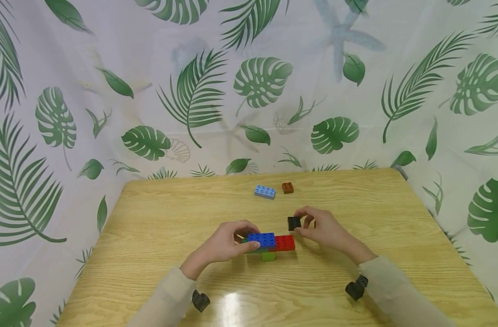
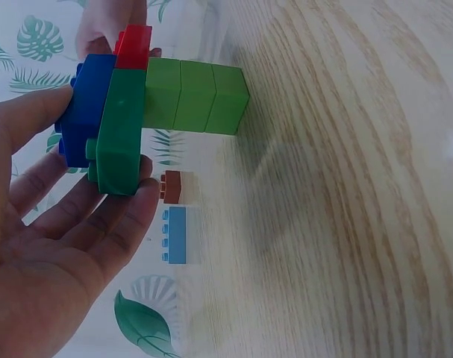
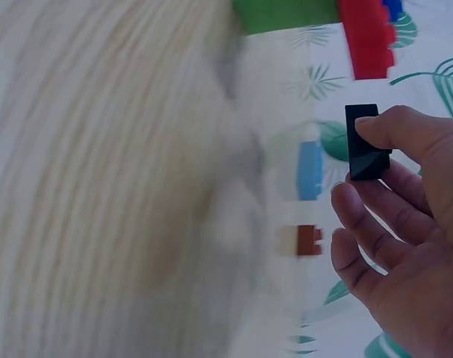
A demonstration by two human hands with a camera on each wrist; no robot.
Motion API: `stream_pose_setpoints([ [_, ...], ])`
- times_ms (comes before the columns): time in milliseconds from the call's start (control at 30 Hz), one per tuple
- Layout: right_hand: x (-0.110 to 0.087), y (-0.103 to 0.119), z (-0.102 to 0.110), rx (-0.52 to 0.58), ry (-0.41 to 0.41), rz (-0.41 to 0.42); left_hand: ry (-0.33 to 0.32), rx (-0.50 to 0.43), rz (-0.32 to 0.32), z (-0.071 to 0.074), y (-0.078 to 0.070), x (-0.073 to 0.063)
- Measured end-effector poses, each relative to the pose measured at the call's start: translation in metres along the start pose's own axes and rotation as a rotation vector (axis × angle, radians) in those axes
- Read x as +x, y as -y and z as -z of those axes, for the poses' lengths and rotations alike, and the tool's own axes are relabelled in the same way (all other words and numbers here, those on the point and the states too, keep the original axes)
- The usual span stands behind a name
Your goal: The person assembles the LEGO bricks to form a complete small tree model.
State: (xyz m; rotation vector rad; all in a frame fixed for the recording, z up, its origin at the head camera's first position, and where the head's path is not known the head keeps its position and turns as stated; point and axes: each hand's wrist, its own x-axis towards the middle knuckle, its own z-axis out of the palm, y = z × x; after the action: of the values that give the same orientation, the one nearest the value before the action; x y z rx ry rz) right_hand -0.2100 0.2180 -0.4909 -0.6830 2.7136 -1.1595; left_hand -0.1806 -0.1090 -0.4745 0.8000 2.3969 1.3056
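Observation:
A built stack of toy bricks stands on the table, with a column of light green bricks (image 2: 198,95) at its base. Over the column lie a dark green brick (image 2: 122,134) and a red brick (image 1: 284,243), side by side, and a blue brick (image 1: 262,240) sits on top. My left hand (image 1: 228,243) holds the stack at its left end, thumb against the blue brick and fingers at the dark green one. Between thumb and fingers, my right hand (image 1: 324,228) pinches a black brick (image 3: 366,142), held apart from the red brick, just beyond its right end.
Farther back on the wooden table (image 1: 171,204) lie a light blue brick (image 1: 265,191) and a small brown brick (image 1: 287,187). A leaf-patterned cloth (image 1: 216,150) hangs behind the table and along its sides.

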Motion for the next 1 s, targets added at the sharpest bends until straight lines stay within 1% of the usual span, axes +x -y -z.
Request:
stream_pose_setpoints([
  [267,-0.002,0.024,0.005,-0.031,-0.03,0.035,0.002,-0.008,0.004,0.0,-0.001,0.0],
  [433,-0.004,0.036,0.007,-0.029,-0.03,0.061,0.0,-0.011,0.011,0.0,-0.001,0.0],
  [667,-0.008,0.044,0.005,-0.022,0.001,0.111,-0.003,-0.011,0.013,0.0,-0.001,0.0],
  [867,-0.011,0.05,0.0,-0.012,0.045,0.119,-0.003,-0.012,0.006,0.0,-0.001,0.0],
  [1000,-0.012,0.051,-0.004,-0.007,0.063,0.144,-0.001,-0.01,-0.004,0.0,-0.001,0.001],
])
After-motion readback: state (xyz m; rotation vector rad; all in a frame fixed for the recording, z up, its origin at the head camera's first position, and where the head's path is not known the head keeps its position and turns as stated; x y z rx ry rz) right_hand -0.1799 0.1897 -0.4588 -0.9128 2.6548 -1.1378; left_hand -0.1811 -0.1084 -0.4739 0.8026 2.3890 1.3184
